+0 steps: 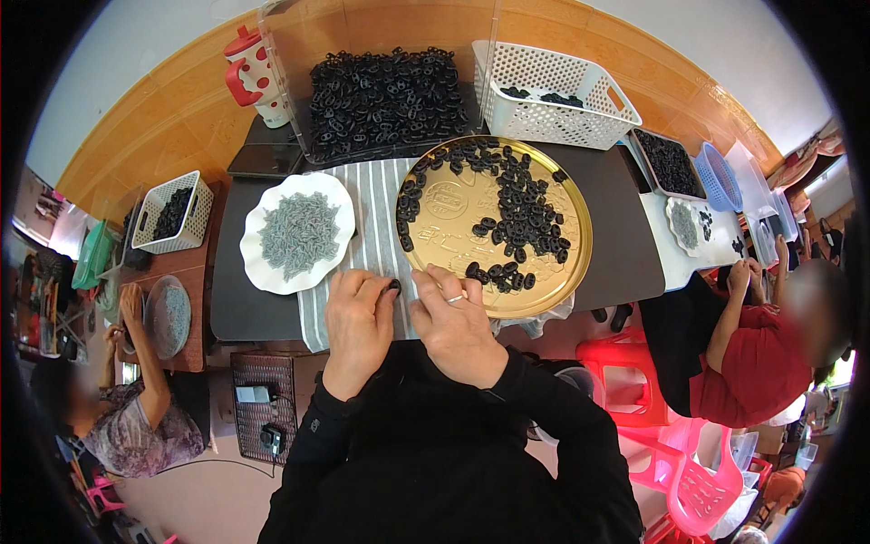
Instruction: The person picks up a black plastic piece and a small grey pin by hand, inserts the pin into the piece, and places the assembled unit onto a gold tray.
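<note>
My left hand pinches a small black ring-shaped part over the striped cloth, at the near left rim of a round gold tray. My right hand, with a ring on one finger, rests beside it at the tray's near edge, fingers curled next to the same part. Black ring parts are scattered across the tray. A white scalloped plate with a heap of small grey pieces lies to the left.
A clear bin piled with black parts and a white perforated basket stand behind the tray. A red-and-white jug is at the back left. Other people work at tables left and right. Pink plastic stools stand lower right.
</note>
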